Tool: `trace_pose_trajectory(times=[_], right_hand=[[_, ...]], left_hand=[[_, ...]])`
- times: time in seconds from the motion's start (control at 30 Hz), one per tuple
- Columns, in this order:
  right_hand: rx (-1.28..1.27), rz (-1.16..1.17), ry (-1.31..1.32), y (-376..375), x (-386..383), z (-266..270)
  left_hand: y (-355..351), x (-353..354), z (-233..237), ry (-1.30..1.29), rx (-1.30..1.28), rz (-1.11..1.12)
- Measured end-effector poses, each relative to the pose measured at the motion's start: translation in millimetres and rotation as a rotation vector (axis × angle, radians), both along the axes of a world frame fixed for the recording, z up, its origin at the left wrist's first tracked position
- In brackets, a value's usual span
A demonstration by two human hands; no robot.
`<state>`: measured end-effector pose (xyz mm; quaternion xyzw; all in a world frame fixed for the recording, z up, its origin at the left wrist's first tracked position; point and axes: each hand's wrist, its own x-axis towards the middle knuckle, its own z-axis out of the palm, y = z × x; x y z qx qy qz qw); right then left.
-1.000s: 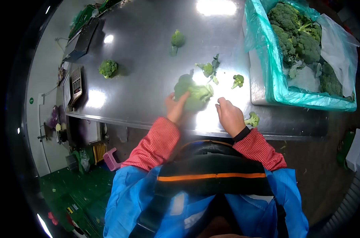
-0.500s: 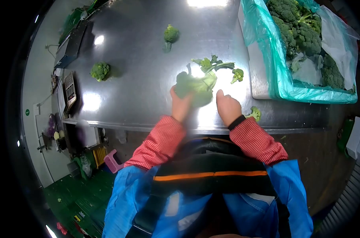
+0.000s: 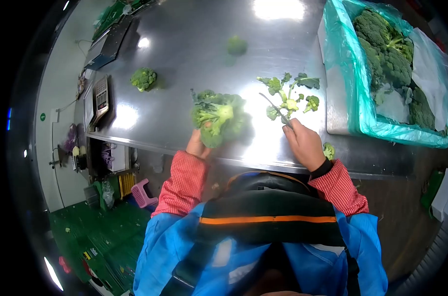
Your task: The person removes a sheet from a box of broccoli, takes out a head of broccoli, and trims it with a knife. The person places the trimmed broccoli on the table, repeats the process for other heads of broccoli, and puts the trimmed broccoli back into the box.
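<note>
My left hand (image 3: 198, 144) grips a large broccoli head (image 3: 216, 116) from below, its pale cut stem facing right. In my right hand (image 3: 305, 145) is a knife (image 3: 277, 109), its thin blade pointing up and left, away from me. Cut broccoli florets with leaves (image 3: 285, 93) lie on the table just beyond the blade. A small floret (image 3: 311, 103) sits at their right, and another piece (image 3: 328, 150) lies beside my right wrist, partly hidden by it.
On the metal table (image 3: 184, 64) stand a broccoli head (image 3: 143, 79) at left and a blurred one (image 3: 236, 46) farther back. A crate lined with green plastic (image 3: 350, 93) holds several broccoli heads at right. A scale (image 3: 101, 96) stands at the left edge.
The broccoli in my left hand has moved left, away from my right hand. More cut florets now lie on the table, and the knife has come into plain sight.
</note>
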<state>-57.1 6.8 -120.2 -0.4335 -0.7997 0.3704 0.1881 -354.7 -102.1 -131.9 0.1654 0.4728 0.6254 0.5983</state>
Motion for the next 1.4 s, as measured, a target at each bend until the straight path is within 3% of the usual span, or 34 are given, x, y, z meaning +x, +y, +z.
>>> trace_pose_trajectory(times=[0.2,0.3,0.33,0.4,0.43,0.5,0.57,0.63,0.7,0.77,0.83,0.9,0.93,1.03,1.13,1.27,1.4], right_hand=[[0.092,0.047,-0.053,-7,7,-14],[0.129,0.079,-0.026,-15,19,-30],[0.127,0.087,-0.019,-17,24,-29],[0.153,0.09,-0.022,-21,36,-33],[0.178,0.082,-0.023,-21,42,-30],[0.134,0.056,-0.007,-20,54,-26],[0.153,0.036,0.026,-19,65,-32],[0.133,0.017,0.0,-16,79,-25],[0.135,-0.031,-0.09,-13,93,-12],[0.148,-0.042,-0.02,-11,112,-16],[0.073,-0.075,-0.043,-11,128,-17],[0.053,-0.145,0.034,-13,145,-25],[0.039,-0.151,0.057,-13,154,-24],[0.046,-0.183,0.001,-13,176,-32],[0.049,-0.184,-0.005,-11,192,-33],[0.071,-0.185,0.002,-14,199,-27],[0.09,-0.18,-0.011,-17,199,-30]], left_hand=[[4,-61,-3,0.054,-0.16,0.038],[0,-125,-39,-0.153,-0.133,0.35],[18,-105,-5,-0.172,-0.213,0.719],[13,-131,-21,-0.262,0.101,0.581],[40,-108,3,-0.33,-0.043,0.703],[88,-55,42,-0.251,-0.112,0.595],[135,-9,60,0.033,0.063,0.141],[188,79,110,0.235,0.216,-0.158],[240,150,124,0.616,0.413,-0.461],[281,230,144,0.97,0.619,-0.675],[331,289,125,1.376,1.035,-0.711],[364,342,106,1.593,1.21,-0.727],[379,361,99,1.665,1.273,-0.796],[391,408,82,2.239,1.151,-0.789],[403,429,74,2.357,0.946,-0.79],[415,411,78,2.324,1.064,-0.78],[391,386,115,1.994,1.104,-0.783]])
